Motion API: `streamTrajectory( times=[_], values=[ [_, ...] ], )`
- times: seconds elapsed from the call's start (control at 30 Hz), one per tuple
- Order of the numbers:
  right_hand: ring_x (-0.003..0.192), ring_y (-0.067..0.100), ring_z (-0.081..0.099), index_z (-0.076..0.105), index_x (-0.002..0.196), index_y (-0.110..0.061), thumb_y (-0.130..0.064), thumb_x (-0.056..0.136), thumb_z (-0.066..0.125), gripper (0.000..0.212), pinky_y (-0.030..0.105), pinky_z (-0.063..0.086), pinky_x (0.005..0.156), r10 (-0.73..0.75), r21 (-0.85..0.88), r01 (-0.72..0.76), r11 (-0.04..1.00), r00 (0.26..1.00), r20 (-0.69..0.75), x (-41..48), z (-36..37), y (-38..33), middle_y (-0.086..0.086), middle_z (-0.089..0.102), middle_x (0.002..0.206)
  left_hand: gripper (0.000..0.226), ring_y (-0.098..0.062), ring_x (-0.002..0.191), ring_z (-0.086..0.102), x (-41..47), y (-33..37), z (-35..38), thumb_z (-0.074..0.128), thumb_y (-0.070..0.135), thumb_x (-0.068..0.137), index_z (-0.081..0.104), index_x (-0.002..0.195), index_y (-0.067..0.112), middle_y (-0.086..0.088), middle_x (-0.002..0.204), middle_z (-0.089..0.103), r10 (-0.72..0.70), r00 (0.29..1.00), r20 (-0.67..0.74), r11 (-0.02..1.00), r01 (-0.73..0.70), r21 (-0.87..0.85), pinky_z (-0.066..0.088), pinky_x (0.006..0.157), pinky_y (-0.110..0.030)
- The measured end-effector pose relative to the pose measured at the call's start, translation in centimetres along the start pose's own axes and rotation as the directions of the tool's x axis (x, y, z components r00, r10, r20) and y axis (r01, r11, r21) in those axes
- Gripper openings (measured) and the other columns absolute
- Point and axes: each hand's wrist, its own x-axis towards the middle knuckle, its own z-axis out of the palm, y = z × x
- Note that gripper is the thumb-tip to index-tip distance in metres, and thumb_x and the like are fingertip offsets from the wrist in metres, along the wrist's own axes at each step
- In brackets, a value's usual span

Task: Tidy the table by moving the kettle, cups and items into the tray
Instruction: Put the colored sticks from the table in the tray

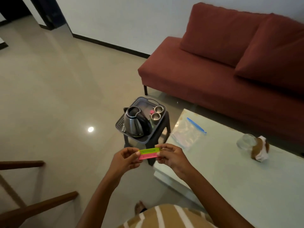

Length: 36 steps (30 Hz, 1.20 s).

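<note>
both hands are up in front of the body, pinching a stacked pair of slotted plastic clips (148,154), green on top, pink under. left hand (126,159) has fingers closed on the left end, right hand (172,156) closed on the right end. the long axis runs left-right, roughly level, slightly higher on the right.

the grey tray (141,120) sits on a small dark stool (165,129), directly ahead of and beyond the clips, close. the steel kettle (136,123) fills the near-left part of the tray; two steel cups (157,112) sit at the far right.

my read: the free floor is the far middle strip between kettle and cups, so the move is straight forward and down. the hands are about equally near; the right hand has the cleaner line, since the kettle blocks the left side.

a zip bag (185,132) and a jar (251,144) remain on the pale table (230,178) to the right.
</note>
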Motion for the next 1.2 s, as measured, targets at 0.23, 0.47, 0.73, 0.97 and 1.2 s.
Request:
streamTrajectory(
  times=[0.23,0.47,0.73,0.97,1.2],
  values=[
    [0.070,0.021,0.069,0.066,0.098,-0.007,0.004,0.080,0.065,0.021,0.024,0.058,0.062,0.010,-0.057,-0.007,0.998,0.999,0.038,5.1,7.3,-0.1,0.015,0.070,0.088,0.007,-0.020,0.076,0.071,3.8,1.1,-8.2,0.061,0.013,0.087,0.065,0.092,0.014,-0.008,0.085,0.073,-0.008,0.999,-0.039,0.999,0.006,-0.044,0.059,0.070,-0.027],
    [0.066,0.017,0.070,0.067,0.096,-0.006,0.005,0.079,0.065,0.020,0.022,0.058,0.060,-0.008,-0.082,0.011,0.997,0.999,0.047,12.7,11.4,-3.2,0.011,0.071,0.083,0.006,-0.019,0.076,0.071,10.6,4.4,-12.2,0.062,0.015,0.086,0.065,0.091,0.015,-0.006,0.083,0.073,0.025,0.999,-0.041,0.997,-0.028,-0.074,0.059,0.069,-0.026],
    [0.057,0.013,0.067,0.065,0.089,-0.006,0.012,0.079,0.060,0.021,0.019,0.055,0.052,0.026,-0.023,-0.026,0.999,1.000,-0.006,25.2,15.1,-6.5,0.012,0.067,0.080,0.006,-0.020,0.077,0.070,22.7,8.8,-15.8,0.059,0.013,0.088,0.062,0.094,0.013,-0.008,0.090,0.070,-0.038,0.998,-0.051,0.999,0.038,0.010,0.059,0.065,-0.023],
    [0.052,0.013,0.064,0.065,0.086,-0.006,0.014,0.080,0.058,0.022,0.019,0.055,0.051,0.099,-0.063,-0.106,0.992,0.989,-0.107,33.6,15.8,-8.4,0.014,0.064,0.080,0.004,-0.015,0.068,0.068,32.2,11.3,-16.7,0.061,0.007,0.087,0.062,0.088,0.011,-0.010,0.085,0.069,-0.146,0.989,-0.011,0.986,0.146,0.080,0.058,0.061,-0.023],
    [0.051,0.013,0.064,0.064,0.082,-0.007,0.017,0.078,0.057,0.025,0.018,0.055,0.049,0.126,-0.042,-0.141,0.989,0.960,-0.251,39.1,15.2,-9.2,0.012,0.063,0.080,0.006,-0.013,0.065,0.066,37.8,13.1,-17.6,0.059,0.005,0.086,0.061,0.087,0.010,-0.013,0.088,0.068,-0.224,0.975,0.018,0.969,0.220,0.110,0.053,0.055,-0.017]
  ],
)
